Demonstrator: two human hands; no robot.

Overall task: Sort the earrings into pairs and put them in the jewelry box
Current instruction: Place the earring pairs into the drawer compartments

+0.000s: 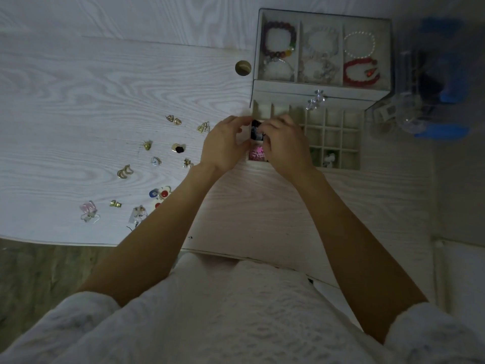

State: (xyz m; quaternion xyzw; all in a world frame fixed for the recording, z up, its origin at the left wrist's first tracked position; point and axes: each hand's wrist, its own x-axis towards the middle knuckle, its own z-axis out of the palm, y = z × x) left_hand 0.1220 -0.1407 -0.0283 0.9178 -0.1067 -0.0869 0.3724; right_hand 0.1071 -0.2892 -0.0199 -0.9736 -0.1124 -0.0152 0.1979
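Note:
The jewelry box (338,97) stands at the back right with its gridded drawer (341,143) pulled out. My left hand (223,147) and my right hand (284,143) meet over the drawer's left side, fingertips pinched together on dark earrings (256,131) above a small compartment. Just below them, a pink earring pair (256,153) lies in a compartment. Several loose earrings lie on the table to the left: gold hoops (125,171), a gold and black heart (178,148), a blue and red piece (158,194), a pink one (88,208).
The box's top tray holds bracelets: a purple beaded one (279,39), a pearl one (359,44), a red one (360,72). A round cable hole (243,67) sits in the white wood-grain table (78,101). Blurred blue and clear items (433,82) stand right of the box.

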